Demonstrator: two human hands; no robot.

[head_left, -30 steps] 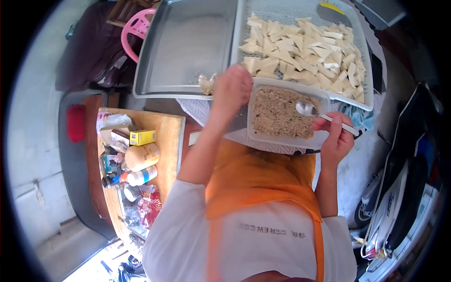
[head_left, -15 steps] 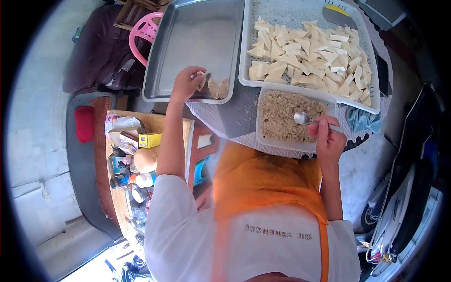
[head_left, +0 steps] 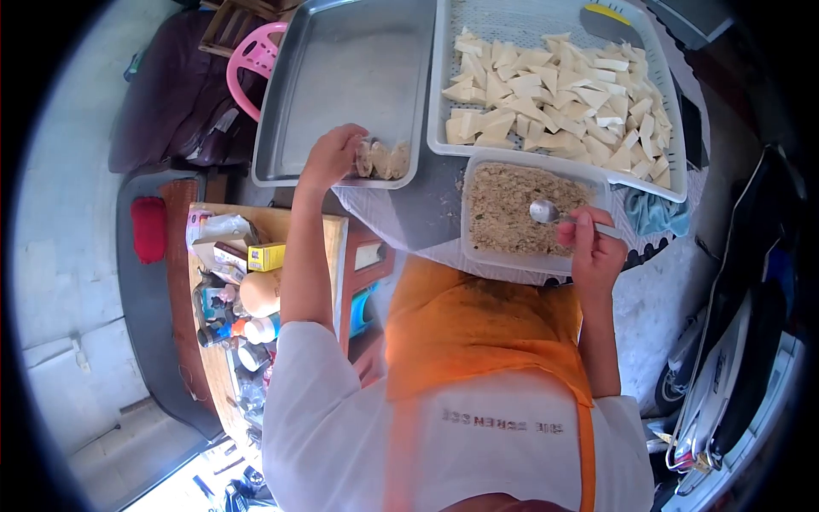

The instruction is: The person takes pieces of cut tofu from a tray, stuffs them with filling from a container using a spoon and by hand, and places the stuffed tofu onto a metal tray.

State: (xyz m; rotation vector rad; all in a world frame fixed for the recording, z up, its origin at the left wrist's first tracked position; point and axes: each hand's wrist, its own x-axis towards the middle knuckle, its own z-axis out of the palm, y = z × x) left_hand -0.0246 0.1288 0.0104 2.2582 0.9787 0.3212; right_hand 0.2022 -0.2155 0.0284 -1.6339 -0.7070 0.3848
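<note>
My left hand [head_left: 335,155] is at the near corner of the metal tray [head_left: 286,175]. Its fingers close on a stuffed tofu piece [head_left: 364,160], whose far side they partly hide. Against that piece stand other stuffed tofu pieces [head_left: 393,160], brownish filling showing on them. A metal spoon [head_left: 543,211] is in my right hand [head_left: 595,249], gripped by the handle. The spoon's bowl hangs over a clear plastic box [head_left: 470,253] of crumbly, brown-grey filling [head_left: 512,205].
Behind the box, a white perforated tray [head_left: 499,21] holds many pale tofu triangles [head_left: 554,98] and a yellow-handled scraper [head_left: 610,21]. A blue cloth [head_left: 655,213] lies right of the box. A wooden table [head_left: 333,239] with bottles and cartons stands left; a pink chair [head_left: 247,68] is behind.
My left hand has brought its stuffed tofu piece right, up against the others in the tray. The spoon and my right hand stay nearly still over the filling. The view has shifted slightly.
</note>
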